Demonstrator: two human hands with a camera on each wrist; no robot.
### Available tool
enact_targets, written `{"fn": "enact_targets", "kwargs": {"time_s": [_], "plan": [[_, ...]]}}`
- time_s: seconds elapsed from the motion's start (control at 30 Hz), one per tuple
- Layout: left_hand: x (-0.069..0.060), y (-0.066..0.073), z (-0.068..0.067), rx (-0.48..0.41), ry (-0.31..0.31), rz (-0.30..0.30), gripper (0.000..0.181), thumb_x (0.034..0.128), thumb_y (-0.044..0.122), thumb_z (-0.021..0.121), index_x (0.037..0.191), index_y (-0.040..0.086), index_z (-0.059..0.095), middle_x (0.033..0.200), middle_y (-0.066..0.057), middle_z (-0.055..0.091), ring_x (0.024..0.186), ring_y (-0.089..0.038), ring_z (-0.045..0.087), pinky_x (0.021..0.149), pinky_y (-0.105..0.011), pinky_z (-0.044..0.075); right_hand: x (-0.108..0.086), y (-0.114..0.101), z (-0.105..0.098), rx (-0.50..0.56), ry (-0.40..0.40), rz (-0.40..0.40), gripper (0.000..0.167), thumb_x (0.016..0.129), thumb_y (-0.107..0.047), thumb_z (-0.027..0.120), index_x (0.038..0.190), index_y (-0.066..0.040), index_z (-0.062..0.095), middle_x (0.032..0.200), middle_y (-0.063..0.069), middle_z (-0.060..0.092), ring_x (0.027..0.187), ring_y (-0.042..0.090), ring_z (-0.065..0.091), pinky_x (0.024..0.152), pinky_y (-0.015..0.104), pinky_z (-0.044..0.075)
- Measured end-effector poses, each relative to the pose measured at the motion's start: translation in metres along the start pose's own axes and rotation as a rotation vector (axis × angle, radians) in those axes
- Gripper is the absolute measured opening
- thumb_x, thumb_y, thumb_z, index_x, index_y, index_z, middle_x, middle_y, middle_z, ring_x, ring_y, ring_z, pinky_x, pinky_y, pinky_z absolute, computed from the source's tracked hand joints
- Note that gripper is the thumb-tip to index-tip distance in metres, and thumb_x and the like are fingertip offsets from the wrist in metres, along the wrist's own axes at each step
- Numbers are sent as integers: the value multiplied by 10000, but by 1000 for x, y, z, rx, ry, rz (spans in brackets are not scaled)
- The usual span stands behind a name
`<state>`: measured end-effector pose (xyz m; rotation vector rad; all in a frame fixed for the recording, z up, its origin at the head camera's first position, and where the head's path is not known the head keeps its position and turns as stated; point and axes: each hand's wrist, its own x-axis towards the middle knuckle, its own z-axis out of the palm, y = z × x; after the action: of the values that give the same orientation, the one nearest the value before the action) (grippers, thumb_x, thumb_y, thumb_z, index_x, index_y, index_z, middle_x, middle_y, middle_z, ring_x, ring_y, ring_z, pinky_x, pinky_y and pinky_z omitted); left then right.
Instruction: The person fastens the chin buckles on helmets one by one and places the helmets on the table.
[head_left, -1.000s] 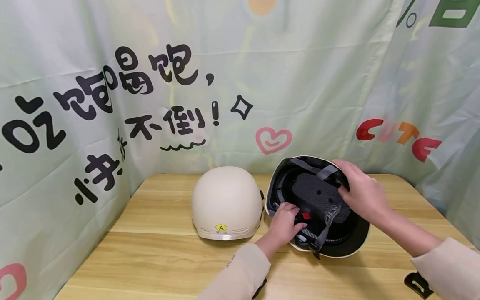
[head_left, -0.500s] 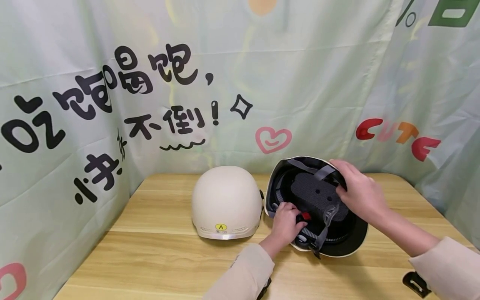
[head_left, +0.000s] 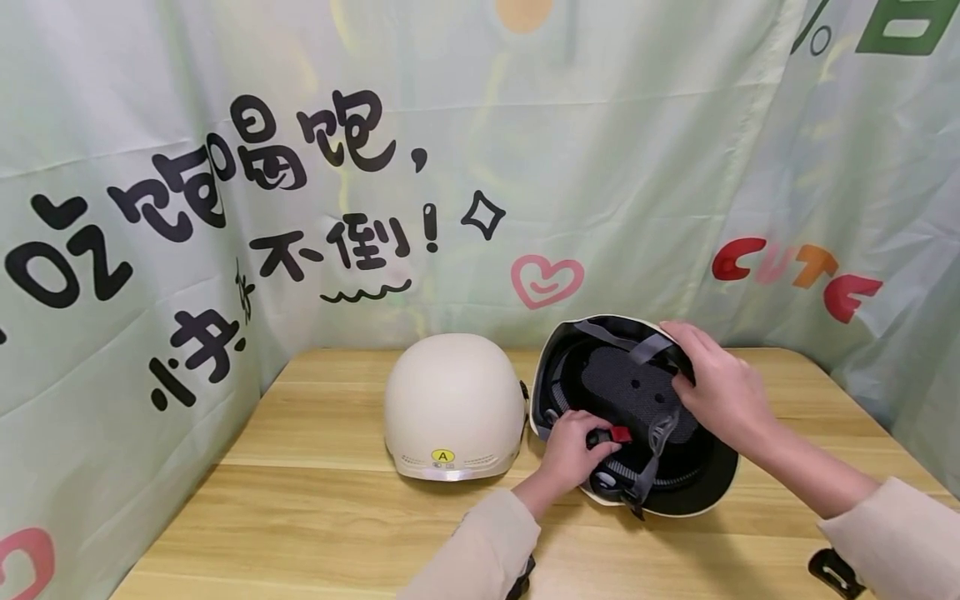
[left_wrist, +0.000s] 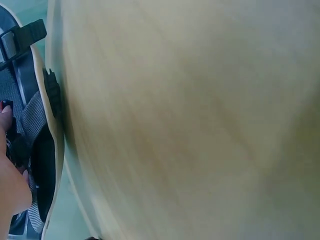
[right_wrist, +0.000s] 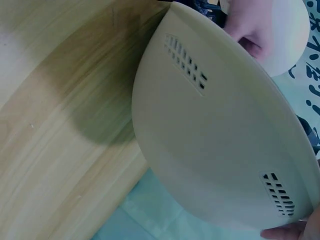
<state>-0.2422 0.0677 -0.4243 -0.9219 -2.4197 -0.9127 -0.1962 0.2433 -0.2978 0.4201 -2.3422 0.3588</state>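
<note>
A cream helmet (head_left: 630, 375) is tipped on the table, its black padded inside facing me. My right hand (head_left: 723, 387) grips its upper right rim, thumb inside. My left hand (head_left: 573, 454) reaches into the opening and pinches a black chin-strap buckle with a red tab (head_left: 621, 434). A grey strap (head_left: 649, 467) hangs near the lower rim. In the left wrist view, my left hand (left_wrist: 12, 185) is partly cut off at the edge beside the strap webbing. The right wrist view shows the helmet's vented outer shell (right_wrist: 215, 130).
A second cream helmet (head_left: 453, 400) with a yellow "A" sticker stands dome up just left of the held one. The wooden table (head_left: 300, 517) meets a printed curtain (head_left: 622, 167) behind. A black slotted piece (head_left: 836, 573) shows at the lower right, by the right sleeve.
The left hand and the buckle have shifted slightly right within the helmet, and more of the red tab shows. The right hand keeps its grip on the rim.
</note>
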Motion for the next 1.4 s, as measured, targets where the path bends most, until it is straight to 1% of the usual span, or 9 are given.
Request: {"fn": "enact_targets", "kwargs": {"time_s": [0.13, 0.17, 0.3, 0.5, 0.73, 0.97, 1.23, 1.33, 1.4], "plan": [[1, 4, -5, -123, 18, -41, 204, 817, 201, 704, 981, 80, 705, 956, -21, 706, 914, -86, 645, 840, -148, 476, -3, 2, 0, 22, 16, 29, 631, 660, 112, 672, 1246, -33, 490, 1183, 234, 558, 910, 434, 593, 608, 551, 464], [2, 4, -6, -144, 34, -44, 205, 819, 194, 702, 987, 76, 703, 956, -27, 709, 911, -86, 649, 813, -134, 479, -3, 3, 0, 26, 19, 37, 631, 659, 114, 674, 1246, -27, 490, 1185, 236, 556, 933, 437, 586, 637, 561, 465], [6, 8, -14, -190, 100, -45, 211, 811, 186, 708, 986, 67, 703, 957, -48, 719, 924, -106, 662, 816, -143, 489, -4, 8, -1, 46, 7, 93, 619, 669, 112, 670, 1248, -12, 490, 1193, 252, 546, 985, 452, 554, 705, 581, 451], [14, 7, -26, -223, 123, -65, 215, 817, 181, 702, 993, 57, 703, 972, -63, 717, 935, -126, 662, 827, -157, 493, -5, 19, -2, 68, -23, 188, 588, 699, 83, 642, 1260, 11, 482, 1199, 293, 527, 1009, 500, 511, 743, 614, 413], [22, 8, -42, -331, 112, -95, 208, 821, 126, 693, 996, 12, 689, 934, -112, 702, 838, -156, 655, 737, -132, 492, -7, 26, -4, 87, -15, 221, 563, 706, 83, 621, 1248, 17, 484, 1169, 313, 533, 978, 508, 509, 749, 622, 399], [27, 11, -54, -335, 112, -90, 218, 825, 116, 687, 1006, -5, 684, 920, -128, 696, 825, -205, 661, 740, -232, 534, -7, 30, -4, 101, -7, 263, 558, 695, 85, 621, 1235, 19, 497, 1152, 320, 541, 948, 512, 513, 740, 612, 393], [37, 11, -66, -308, 93, -102, 226, 829, 127, 683, 1021, 8, 684, 899, -112, 703, 803, -177, 644, 696, -129, 484, -10, 37, -4, 109, -1, 355, 528, 701, 62, 624, 1213, 25, 503, 1094, 338, 563, 887, 505, 529, 703, 575, 402], [40, 10, -71, -299, 102, -105, 229, 830, 136, 684, 1022, 13, 684, 893, -104, 706, 784, -156, 634, 660, -141, 480, -12, 40, -4, 122, -2, 391, 536, 704, 60, 617, 1225, 42, 492, 1085, 365, 554, 891, 513, 522, 708, 573, 401], [42, 11, -74, -310, 113, -105, 228, 829, 131, 684, 1021, 7, 682, 892, -112, 705, 784, -160, 640, 660, -192, 505, -13, 41, -3, 132, 5, 414, 547, 702, 61, 615, 1234, 52, 486, 1089, 381, 545, 903, 524, 518, 722, 580, 403]]}}
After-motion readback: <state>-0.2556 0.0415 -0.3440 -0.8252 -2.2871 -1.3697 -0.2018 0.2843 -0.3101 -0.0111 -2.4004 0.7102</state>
